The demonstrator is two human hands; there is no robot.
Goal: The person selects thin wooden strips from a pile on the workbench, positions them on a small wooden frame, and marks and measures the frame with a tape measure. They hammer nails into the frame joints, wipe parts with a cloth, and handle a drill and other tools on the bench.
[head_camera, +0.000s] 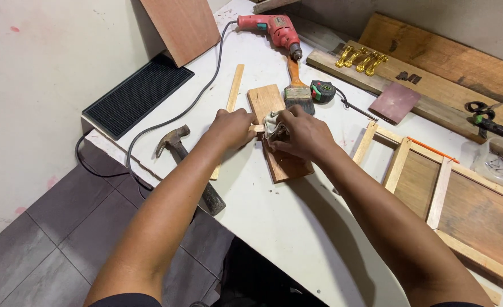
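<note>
My left hand (233,128) is closed around a small light wooden piece (256,128) held over a brown wooden board (280,164) on the white table (297,227). My right hand (305,135) grips a crumpled greyish rag or sandpaper (273,126) pressed against that small piece. A thin wooden strip (235,88) lies partly under my left hand. A paintbrush (297,91) lies just beyond the board.
A hammer (177,149) lies left of my left arm near the table edge. A red corded drill (274,28), tape measure (322,90), gold handles (361,58), a wooden frame (433,187), pliers (493,126) and a bag of nails (502,162) lie around. A black ribbed mat (137,94) sits left.
</note>
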